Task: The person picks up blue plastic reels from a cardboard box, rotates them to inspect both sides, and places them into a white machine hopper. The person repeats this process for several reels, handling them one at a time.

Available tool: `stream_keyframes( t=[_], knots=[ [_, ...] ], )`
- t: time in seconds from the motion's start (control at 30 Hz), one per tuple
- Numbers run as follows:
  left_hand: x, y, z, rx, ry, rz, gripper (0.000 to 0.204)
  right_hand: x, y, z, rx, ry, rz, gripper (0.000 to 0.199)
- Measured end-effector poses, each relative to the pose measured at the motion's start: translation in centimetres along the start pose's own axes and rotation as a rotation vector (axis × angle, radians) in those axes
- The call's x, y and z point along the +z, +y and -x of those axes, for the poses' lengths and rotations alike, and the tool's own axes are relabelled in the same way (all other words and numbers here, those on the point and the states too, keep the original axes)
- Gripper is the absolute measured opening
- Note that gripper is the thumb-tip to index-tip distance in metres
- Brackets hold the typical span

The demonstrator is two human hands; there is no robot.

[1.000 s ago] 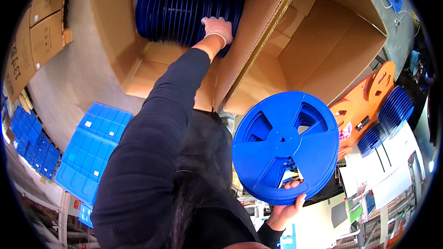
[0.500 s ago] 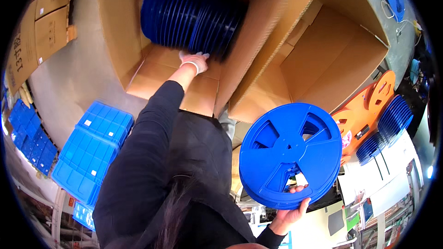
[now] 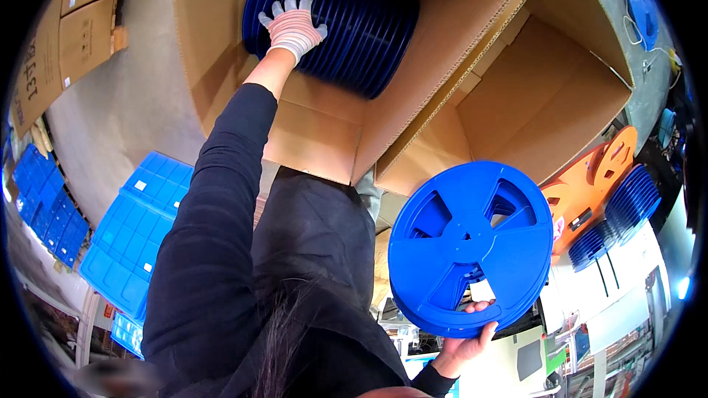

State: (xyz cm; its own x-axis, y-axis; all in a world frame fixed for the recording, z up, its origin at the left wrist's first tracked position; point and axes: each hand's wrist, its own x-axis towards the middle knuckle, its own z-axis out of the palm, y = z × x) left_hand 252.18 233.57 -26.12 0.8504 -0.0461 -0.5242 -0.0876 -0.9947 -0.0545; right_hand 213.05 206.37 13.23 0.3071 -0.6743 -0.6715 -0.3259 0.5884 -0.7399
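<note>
My left hand [image 3: 294, 31], in a striped white-and-pink glove, rests with fingers spread on a row of dark blue plastic reels [image 3: 365, 33]. Those reels stand on edge, packed side by side inside an open cardboard box [image 3: 313, 147]. At the lower right my right hand [image 3: 467, 340] is closed around the rim of a brighter blue reel [image 3: 435, 254], some fingers coming through one of its cut-out windows. More rims show behind that reel, so it looks like a small stack. The right palm is hidden beneath it.
Another open cardboard box [image 3: 527, 88] adjoins on the right. An orange rack [image 3: 582, 188] with further blue reels [image 3: 632, 195] stands beyond. Blue lidded crates [image 3: 133, 228] sit at the left, and cartons [image 3: 88, 37] on a pallet at the far left.
My left hand has moved up from below the reels in the box onto their top, its fingers now spread. The right hand keeps its hold on the blue reels, nearly still.
</note>
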Motion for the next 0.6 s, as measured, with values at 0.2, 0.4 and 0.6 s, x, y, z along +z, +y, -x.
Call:
stream_keyframes(
  t=[0.2, 0.4, 0.6],
  knots=[
    [1.1, -2.7, 0.8, -0.029, -0.036, 0.134, 0.065, 0.5, 0.1, 0.1, 0.005, 0.013, -0.023, 0.044],
    [2.0, -2.4, 0.7, -0.172, -0.382, -0.025, 0.060, 1.4, 0.0, 0.2, 0.019, 0.010, -0.036, 0.044],
    [5.3, -6.9, -1.5, -0.058, -0.188, 0.134, 0.048, 1.8, -0.3, 0.3, 0.018, 0.037, 0.035, 0.044]
  ],
)
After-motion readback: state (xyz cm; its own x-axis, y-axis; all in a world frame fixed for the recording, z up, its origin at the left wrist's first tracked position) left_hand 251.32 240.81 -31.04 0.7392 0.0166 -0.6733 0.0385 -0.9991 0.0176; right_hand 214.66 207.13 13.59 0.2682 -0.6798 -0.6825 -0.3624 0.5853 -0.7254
